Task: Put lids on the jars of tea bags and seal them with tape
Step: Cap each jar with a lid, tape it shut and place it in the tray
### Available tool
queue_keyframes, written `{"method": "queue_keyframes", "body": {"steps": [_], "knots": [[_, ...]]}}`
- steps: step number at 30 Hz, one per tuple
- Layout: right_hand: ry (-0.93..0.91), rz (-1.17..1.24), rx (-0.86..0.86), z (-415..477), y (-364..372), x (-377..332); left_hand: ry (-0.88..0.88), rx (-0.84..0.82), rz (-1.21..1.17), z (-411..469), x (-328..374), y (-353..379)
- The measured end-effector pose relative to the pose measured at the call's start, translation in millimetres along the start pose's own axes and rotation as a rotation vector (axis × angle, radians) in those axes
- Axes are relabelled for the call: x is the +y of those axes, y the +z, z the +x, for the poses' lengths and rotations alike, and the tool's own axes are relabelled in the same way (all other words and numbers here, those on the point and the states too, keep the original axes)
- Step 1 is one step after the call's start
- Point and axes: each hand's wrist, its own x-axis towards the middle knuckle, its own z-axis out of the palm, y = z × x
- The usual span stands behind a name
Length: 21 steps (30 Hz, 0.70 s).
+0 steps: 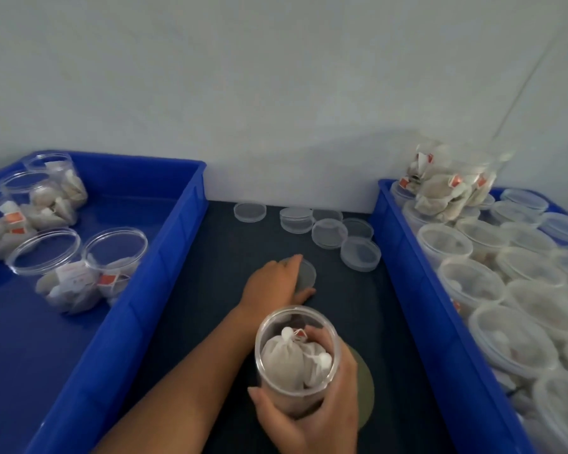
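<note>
My right hand [312, 417] grips a clear open jar [295, 326] near the front of the dark table; white tea bags [289, 358] fill it, and it has no lid. Just beyond it, my left hand [273, 283] reaches forward over a clear round lid [307, 275] lying flat on the table, with fingers at its far edge and the thumb at its near edge, pinching it. Several more loose clear lids [328, 232] lie further back near the wall. No tape is in view.
A blue bin [184, 217] on the left holds several open jars of tea bags [112, 263]. A blue bin [404, 257] on the right is packed with lidded jars [473, 283]. A grey disc [366, 388] lies under my right hand. A white wall closes the back.
</note>
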Motion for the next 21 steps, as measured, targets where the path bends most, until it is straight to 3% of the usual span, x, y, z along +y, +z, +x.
{"method": "queue_keyframes", "body": {"steps": [2, 4, 7, 9, 10, 14, 19, 21], "knots": [[-0.031, -0.007, -0.051, 0, -2, -1, 0.031, 0.028, -0.117, -20, -9, -8], [-0.061, -0.028, -0.055, -4, -2, -3, -0.011, 0.104, -0.397, -46, -17, -21], [-0.073, -0.047, -0.078, -4, -3, -7, -0.216, 0.301, -0.790, -79, -31, -32], [-0.053, -0.051, -0.092, -5, -1, -9, -0.371, 0.319, -0.886, -92, -42, -38], [-0.047, -0.056, -0.097, -7, -1, -9, -0.438, 0.278, -0.857, -98, -48, -41], [-0.045, -0.012, -0.122, -11, 1, -8, -0.481, 0.027, -0.347, -118, -62, -41], [-0.033, 0.014, -0.113, -9, 5, -8, -0.358, 0.137, -0.096, -115, -50, -29], [-0.031, 0.031, -0.112, -9, 6, -9, -0.250, 0.089, -0.118, -104, -45, -25]]}}
